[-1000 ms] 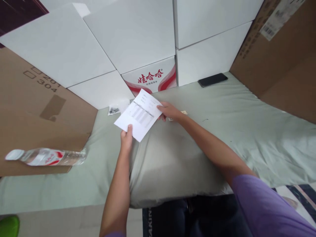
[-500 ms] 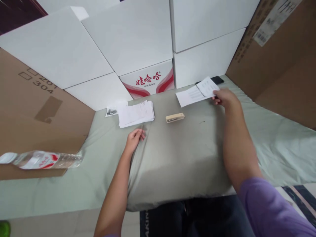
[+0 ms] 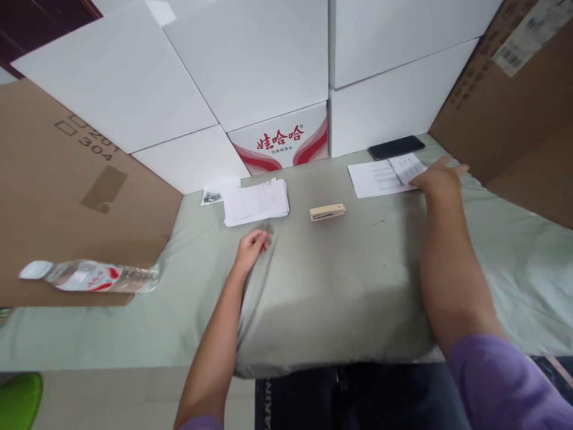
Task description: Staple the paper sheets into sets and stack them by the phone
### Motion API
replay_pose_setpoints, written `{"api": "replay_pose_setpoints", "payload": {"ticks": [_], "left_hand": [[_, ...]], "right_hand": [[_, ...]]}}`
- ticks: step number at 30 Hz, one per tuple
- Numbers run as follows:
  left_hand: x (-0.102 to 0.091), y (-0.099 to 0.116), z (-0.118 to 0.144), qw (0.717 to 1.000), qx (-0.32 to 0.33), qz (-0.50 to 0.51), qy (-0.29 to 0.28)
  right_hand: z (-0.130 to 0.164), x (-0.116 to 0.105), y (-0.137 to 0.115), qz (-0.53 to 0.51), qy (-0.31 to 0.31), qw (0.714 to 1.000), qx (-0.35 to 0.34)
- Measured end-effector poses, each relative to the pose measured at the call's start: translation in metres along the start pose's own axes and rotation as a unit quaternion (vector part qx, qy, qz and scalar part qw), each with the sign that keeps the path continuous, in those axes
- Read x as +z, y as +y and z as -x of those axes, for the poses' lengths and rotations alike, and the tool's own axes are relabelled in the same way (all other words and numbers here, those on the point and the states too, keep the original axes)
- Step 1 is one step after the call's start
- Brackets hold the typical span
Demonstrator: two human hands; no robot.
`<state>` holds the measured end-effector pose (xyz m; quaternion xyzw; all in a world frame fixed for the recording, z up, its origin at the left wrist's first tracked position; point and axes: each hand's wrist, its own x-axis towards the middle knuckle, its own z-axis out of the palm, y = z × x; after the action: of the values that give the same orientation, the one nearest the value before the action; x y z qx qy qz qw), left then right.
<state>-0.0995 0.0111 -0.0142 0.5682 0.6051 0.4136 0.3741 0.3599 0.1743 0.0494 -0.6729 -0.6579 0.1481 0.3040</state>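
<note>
A printed sheet of paper lies flat at the back right of the cloth-covered table. My right hand is at its right edge with fingers spread, the thumb side touching or just over the paper. Resting on the cloth, my left hand has its fingers curled together and nothing visible in them. Just beyond it sits a stack of papers with slightly uneven edges. Between the stack and the single sheet is a beige stapler, which neither hand touches.
A black phone lies behind the sheet. White boxes form a wall at the back, with brown cartons on the left and right. A water bottle lies at left. Beside the stack is a small plastic bag.
My right hand has lowered the sheet onto the table and opened its fingers from it. The phone now shows fully. My left hand has barely moved; the view has shifted slightly.
</note>
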Motion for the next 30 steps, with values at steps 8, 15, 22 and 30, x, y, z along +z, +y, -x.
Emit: {"api": "replay_pose_setpoints", "payload": {"ticks": [8, 15, 22, 30], "left_hand": [[-0.014, 0.007, -0.023, 0.941, 0.135, -0.277, 0.137], [-0.017, 0.018, -0.068, 0.884, 0.083, -0.456, -0.059], [-0.018, 0.008, -0.052, 0.911, 0.135, -0.391, -0.008], [-0.023, -0.002, -0.059, 0.94, 0.113, -0.298, 0.118]], "right_hand": [[0.003, 0.071, -0.066, -0.028, -0.091, 0.991, -0.091], [0.013, 0.123, -0.084, -0.011, -0.176, 0.976, -0.127], [0.007, 0.126, -0.066, -0.17, -0.122, 0.975, -0.067], [0.008, 0.132, -0.063, -0.276, -0.07, 0.958, -0.038]]}}
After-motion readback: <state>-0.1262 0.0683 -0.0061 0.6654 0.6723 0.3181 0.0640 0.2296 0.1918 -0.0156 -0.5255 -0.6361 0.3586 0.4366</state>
